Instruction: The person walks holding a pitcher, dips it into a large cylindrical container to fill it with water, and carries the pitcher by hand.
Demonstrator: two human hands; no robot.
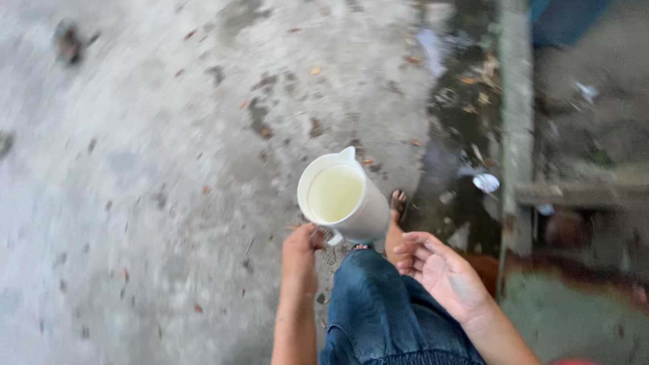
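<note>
My left hand [299,247] grips the handle of a white plastic jug [368,215], held out in front of me above the ground. The jug has a small spout at its far rim and holds pale yellowish liquid [334,193]. My right hand [439,269] hangs empty just right of the jug, palm turned up and fingers loosely spread, not touching it. Below the hands I see my leg in blue denim [382,314] and my foot in a sandal [397,201].
Grey concrete ground [135,176] scattered with dry leaves and dark stains lies ahead and to the left. A wet dark strip with litter [460,135] runs on the right, beside a concrete post [517,122] and a rusty ledge [581,196].
</note>
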